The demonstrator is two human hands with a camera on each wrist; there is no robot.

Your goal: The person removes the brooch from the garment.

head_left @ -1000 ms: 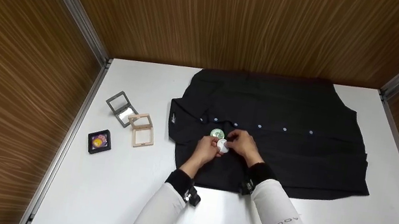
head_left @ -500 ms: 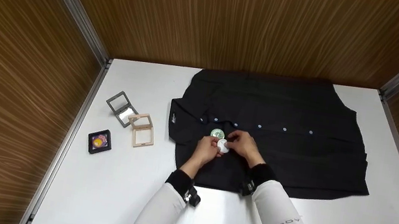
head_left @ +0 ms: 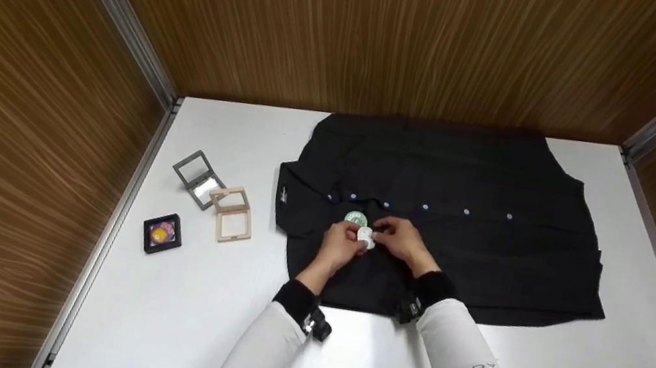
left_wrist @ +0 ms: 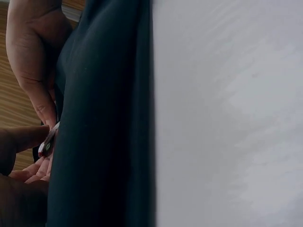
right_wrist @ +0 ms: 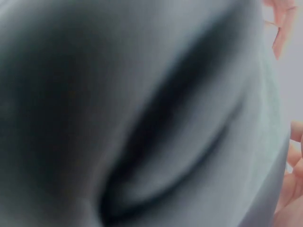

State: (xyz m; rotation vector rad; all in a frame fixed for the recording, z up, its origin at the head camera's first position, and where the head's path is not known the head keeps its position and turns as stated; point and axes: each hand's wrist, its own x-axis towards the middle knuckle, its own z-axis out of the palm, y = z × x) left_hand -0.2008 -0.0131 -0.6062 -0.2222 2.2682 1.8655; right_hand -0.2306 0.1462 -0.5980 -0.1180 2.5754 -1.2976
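A small white disc (head_left: 365, 237) is held between both hands over a black buttoned shirt (head_left: 461, 258). My left hand (head_left: 339, 245) pinches its left side, and the fingers of my right hand (head_left: 400, 237) pinch its right edge. Just beyond it, a green round badge (head_left: 355, 218) lies on the shirt, partly covered. In the left wrist view the disc (left_wrist: 47, 142) shows edge-on at the fingertips, half behind the shirt's dark fold (left_wrist: 102, 113). The right wrist view is mostly filled by blurred cloth (right_wrist: 142, 104), with bits of fingers at its right edge.
Left of the shirt stand a grey hinged frame (head_left: 192, 183) and a light wooden one (head_left: 221, 215), both unfolded, touching or overlapping. Nearer is a black box frame (head_left: 146, 241) with a purple and yellow round piece. Wood-patterned panels (head_left: 351, 36) bound the white table (head_left: 188, 320).
The white disc has turned a little in the fingers, and its face looks different. Both hands stay nearly in place; the whole view has shifted slightly.
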